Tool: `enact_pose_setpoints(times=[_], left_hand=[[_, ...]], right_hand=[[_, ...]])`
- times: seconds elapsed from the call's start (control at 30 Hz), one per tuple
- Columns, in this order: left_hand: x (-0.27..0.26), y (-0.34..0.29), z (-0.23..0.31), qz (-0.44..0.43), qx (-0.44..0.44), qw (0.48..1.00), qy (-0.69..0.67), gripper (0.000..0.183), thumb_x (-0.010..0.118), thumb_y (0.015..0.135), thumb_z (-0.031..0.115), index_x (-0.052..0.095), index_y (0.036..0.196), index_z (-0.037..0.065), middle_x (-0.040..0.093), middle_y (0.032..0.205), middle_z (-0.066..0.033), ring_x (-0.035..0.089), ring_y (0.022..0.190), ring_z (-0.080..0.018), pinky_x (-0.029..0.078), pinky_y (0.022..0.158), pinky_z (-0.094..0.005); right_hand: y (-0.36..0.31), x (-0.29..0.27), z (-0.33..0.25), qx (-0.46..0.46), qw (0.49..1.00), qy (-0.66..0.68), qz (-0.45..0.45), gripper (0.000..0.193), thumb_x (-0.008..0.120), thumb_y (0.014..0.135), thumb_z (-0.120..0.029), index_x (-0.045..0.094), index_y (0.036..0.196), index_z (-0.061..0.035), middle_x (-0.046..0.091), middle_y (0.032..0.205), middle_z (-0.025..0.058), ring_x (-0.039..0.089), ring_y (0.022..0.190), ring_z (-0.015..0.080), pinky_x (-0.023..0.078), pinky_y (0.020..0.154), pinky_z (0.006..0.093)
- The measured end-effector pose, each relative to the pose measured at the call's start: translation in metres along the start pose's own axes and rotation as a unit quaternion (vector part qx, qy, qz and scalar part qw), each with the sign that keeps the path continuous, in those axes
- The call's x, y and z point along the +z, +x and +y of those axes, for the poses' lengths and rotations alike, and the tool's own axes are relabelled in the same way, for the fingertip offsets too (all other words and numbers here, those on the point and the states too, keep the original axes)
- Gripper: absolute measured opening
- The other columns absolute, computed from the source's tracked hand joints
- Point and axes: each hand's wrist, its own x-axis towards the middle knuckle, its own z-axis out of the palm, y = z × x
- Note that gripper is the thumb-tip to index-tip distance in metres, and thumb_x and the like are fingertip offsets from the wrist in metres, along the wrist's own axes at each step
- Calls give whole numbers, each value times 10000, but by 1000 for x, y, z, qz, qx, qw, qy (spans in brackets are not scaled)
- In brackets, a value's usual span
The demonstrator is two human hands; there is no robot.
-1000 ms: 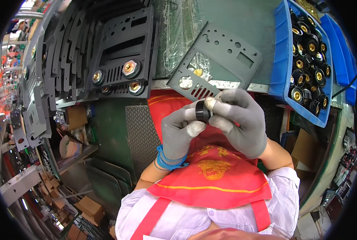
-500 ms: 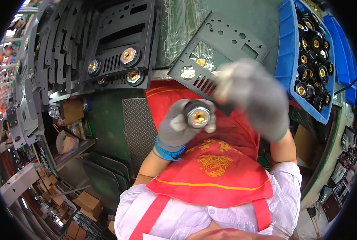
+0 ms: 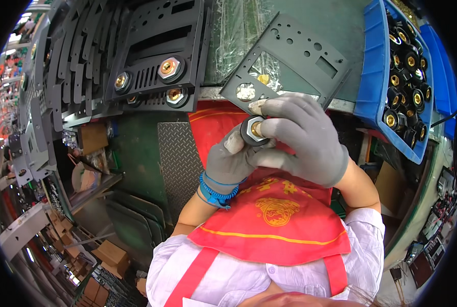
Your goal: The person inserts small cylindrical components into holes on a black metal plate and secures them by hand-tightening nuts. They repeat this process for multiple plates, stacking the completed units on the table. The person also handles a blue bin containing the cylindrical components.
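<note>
My left hand (image 3: pixel 226 162), in a grey glove, grips a black round panel socket (image 3: pixel 247 134) in front of my apron. The socket has a silver hex nut and a brass core. At its front face, the bent fingers of my right hand (image 3: pixel 310 139), also gloved, close on the hex nut (image 3: pixel 256 128). Those fingers partly cover the nut and core. Just beyond my hands, a dark grey metal panel (image 3: pixel 302 36) with round holes, slots and a rectangular cutout rests slanted on the bench, its lower edge partly behind the right hand.
At the right stands a blue bin (image 3: pixel 370 82) full of similar sockets (image 3: pixel 410 61). Grey panels (image 3: pixel 159 64) fitted with sockets are stacked at the left, beside a row of upright panels (image 3: pixel 75 56). Clear plastic film (image 3: pixel 233 41) lies on the green bench.
My right hand has come left and down from over the panel to the socket and taken hold of its nut. The left hand has tilted the socket's face toward the right.
</note>
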Motion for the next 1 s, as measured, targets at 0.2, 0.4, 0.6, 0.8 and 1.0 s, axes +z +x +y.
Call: enact_pose_setpoints(times=[0.2, 0.4, 0.6, 0.8, 1.0], left_hand=[[-19, -11, 4, 14, 18, 1000, -15, 577, 630, 937, 321, 448, 1356, -31, 560, 1308, -174, 555, 1245, -299, 479, 1052, -401], [-68, 2, 4, 88, 35, 992, 87, 515, 539, 1006, 293, 419, 1381, -38, 526, 1362, -160, 531, 1270, -263, 458, 1077, -386], [-52, 16, -6, 41, 14, 999, 15, 536, 601, 975, 267, 420, 1392, -17, 530, 1358, -159, 535, 1264, -267, 465, 1078, -401], [-63, 16, -14, 17, -44, 999, 4, 610, 697, 903, 238, 425, 1393, -2, 546, 1338, -158, 587, 1201, -297, 544, 993, -437], [-64, 9, -12, 30, -29, 998, -40, 693, 779, 833, 255, 437, 1379, -1, 555, 1329, -148, 594, 1194, -304, 543, 1007, -433]], right_hand=[[-7, 16, -6, -21, 997, 5, 68, 320, 764, 720, -212, 605, 985, -128, 620, 1116, 84, 625, 998, 266, 477, 929, 438], [-18, 23, 17, 78, 993, -80, -23, 288, 744, 778, -192, 599, 1011, -106, 596, 1202, 128, 621, 979, 351, 499, 839, 439], [-29, -6, 23, 88, 990, -46, -96, 271, 740, 782, -168, 586, 996, -105, 588, 1196, 115, 640, 930, 339, 517, 772, 430], [-27, -29, 36, 111, 990, -16, -91, 259, 757, 761, -125, 597, 961, -90, 613, 1170, 126, 648, 894, 357, 525, 736, 429], [-26, -38, 46, 82, 993, 34, -82, 237, 755, 759, -109, 602, 938, -80, 633, 1138, 122, 653, 912, 346, 527, 735, 412]])
